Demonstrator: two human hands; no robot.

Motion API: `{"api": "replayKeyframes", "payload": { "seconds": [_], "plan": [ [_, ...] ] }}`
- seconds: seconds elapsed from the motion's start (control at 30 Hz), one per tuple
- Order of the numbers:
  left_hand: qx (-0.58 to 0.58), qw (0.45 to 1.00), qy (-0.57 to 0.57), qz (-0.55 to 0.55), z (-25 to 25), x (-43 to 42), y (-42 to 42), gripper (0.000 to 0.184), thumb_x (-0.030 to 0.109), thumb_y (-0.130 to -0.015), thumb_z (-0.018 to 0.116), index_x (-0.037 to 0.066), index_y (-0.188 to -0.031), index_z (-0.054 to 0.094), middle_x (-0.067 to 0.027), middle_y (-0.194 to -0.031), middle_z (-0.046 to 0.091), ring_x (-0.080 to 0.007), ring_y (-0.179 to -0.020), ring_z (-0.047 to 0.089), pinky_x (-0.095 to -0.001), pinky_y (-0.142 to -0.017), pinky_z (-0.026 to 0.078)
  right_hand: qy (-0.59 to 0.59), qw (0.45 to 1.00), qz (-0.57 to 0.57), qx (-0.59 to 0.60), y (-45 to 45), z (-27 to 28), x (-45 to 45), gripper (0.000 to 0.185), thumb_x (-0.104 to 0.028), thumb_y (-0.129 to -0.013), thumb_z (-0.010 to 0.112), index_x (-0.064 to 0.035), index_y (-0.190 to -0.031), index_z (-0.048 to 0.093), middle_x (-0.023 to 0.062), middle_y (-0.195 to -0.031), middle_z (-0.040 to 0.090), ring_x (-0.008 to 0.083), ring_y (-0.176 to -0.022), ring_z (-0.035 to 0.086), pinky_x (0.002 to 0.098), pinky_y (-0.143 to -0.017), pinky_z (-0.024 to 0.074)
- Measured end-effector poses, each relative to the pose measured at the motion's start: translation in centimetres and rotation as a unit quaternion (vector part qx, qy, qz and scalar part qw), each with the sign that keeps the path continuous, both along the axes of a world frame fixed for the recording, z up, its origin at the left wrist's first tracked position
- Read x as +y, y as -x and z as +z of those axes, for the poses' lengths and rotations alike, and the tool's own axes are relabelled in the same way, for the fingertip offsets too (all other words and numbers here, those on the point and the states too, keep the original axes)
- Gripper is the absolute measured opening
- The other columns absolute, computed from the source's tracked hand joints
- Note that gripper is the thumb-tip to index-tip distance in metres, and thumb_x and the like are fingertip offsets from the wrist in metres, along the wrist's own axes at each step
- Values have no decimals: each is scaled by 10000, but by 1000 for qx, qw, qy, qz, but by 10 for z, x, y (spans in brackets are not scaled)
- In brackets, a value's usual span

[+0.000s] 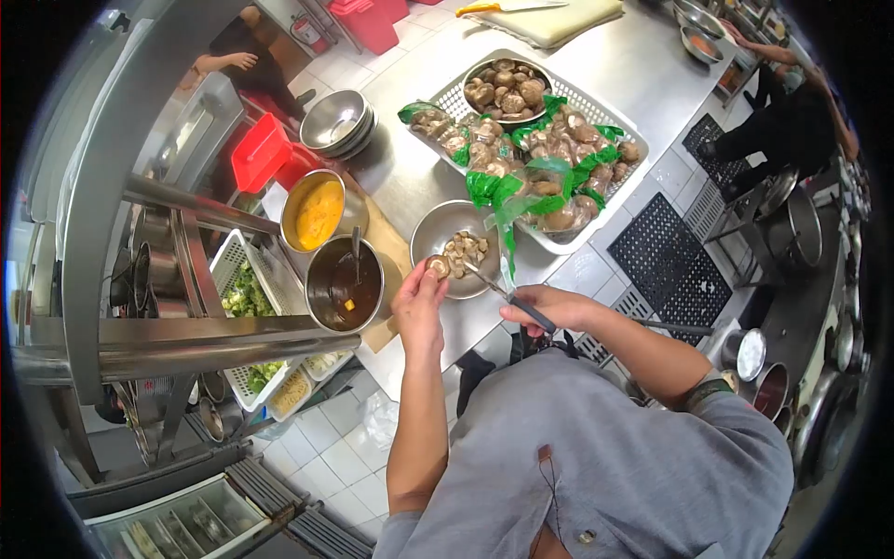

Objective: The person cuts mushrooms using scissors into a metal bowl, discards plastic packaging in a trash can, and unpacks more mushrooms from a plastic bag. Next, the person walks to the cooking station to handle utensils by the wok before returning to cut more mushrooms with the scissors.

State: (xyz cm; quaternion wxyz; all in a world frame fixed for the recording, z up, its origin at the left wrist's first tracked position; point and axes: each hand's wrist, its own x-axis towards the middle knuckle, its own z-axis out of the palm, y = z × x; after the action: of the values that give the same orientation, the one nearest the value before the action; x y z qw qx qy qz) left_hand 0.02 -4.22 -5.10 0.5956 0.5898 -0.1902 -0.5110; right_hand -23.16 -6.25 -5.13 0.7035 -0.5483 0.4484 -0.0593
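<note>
Left hand (421, 303): thumb and fingertips pinch a mushroom (437, 266), its pale underside partly showing, at the near rim of the metal bowl.
Right hand (549, 310): fingers wrap the dark handle of a metal cutting tool (529, 312), its blade pointing toward the mushroom; whether it is a knife or scissors, I cannot tell.
Metal bowl (426, 224): on the steel worktable (396, 158), with cut mushroom pieces (466, 250) inside, just beyond the hands.
White basket (610, 107): beyond the metal bowl, filled with green-marked plastic bags of mushrooms (559, 149); one green strip trails down beside the metal bowl.
Whole mushrooms (507, 88): heaped in a round container at the far end of the white basket.
Pots: left of the metal bowl, one holds dark liquid (349, 270) and an upright utensil, the other an orange-yellow mixture (319, 216).
Stacked bowls (335, 121): farther off, near a red bin (259, 154).
Far edge: a yellow-handled knife (512, 7) by a pale board (568, 20).
Other people: one person at upper left (250, 65), another at right (792, 121), both well apart from these hands.
</note>
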Motion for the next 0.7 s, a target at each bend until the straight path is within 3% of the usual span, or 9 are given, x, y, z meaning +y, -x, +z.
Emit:
{"api": "replayKeyframes", "payload": {
  "seconds": [0.07,0.1,0.2,0.33,0.53,0.63,0.7],
  "plan": [
    [-6,1000,4,5,3,-2,2,396,105,-986,628,-89,-1322,551,-120,-1190,656,-157,-1022,656,-294,-909,558,164,984,41,56,-1,10,-2,679,-685,-817,691,-22,-956,635,108,-802,618,226,-729,637,362,-668,525],
    [-8,1000,5,5,4,-3,3,397,107,-986,630,-89,-1322,551,-122,-1193,655,-158,-1023,656,-296,-909,559,211,972,16,103,-5,28,-1,681,-680,-788,713,-33,-987,644,136,-852,655,328,-813,658,431,-741,517],
    [-2,1000,3,9,9,-1,6,374,113,-984,635,-63,-1305,558,-110,-1198,646,-164,-1042,649,-306,-915,553,344,921,13,181,-13,30,-2,690,-680,-765,723,-43,-1019,654,146,-902,678,359,-841,670,453,-726,523],
    [-21,1000,7,-4,12,6,4,397,128,-973,658,-81,-1298,567,-115,-1176,660,-159,-1024,654,-299,-903,558,412,882,18,229,-24,30,1,693,-663,-767,719,-30,-1036,637,172,-927,679,379,-855,686,490,-722,543],
    [-81,996,6,-35,9,7,-6,394,125,-967,667,-107,-1276,592,-146,-1142,681,-157,-971,670,-292,-868,576,430,874,-10,228,-39,20,7,658,-639,-773,726,-17,-971,648,175,-857,688,412,-814,680,502,-699,540],
    [-104,993,-6,-56,1,6,-14,380,127,-971,659,-98,-1271,599,-144,-1138,682,-155,-954,672,-281,-852,574,403,894,-19,192,-44,11,8,583,-613,-799,736,-42,-834,627,112,-675,650,309,-651,672,419,-597,526],
    [-115,991,-17,-68,-2,3,-18,372,133,-970,661,-90,-1262,605,-132,-1128,680,-150,-933,670,-269,-831,568,150,983,-34,96,-42,7,6,550,-588,-836,730,-58,-773,600,62,-609,610,206,-614,652,333,-556,497]
  ]
}}
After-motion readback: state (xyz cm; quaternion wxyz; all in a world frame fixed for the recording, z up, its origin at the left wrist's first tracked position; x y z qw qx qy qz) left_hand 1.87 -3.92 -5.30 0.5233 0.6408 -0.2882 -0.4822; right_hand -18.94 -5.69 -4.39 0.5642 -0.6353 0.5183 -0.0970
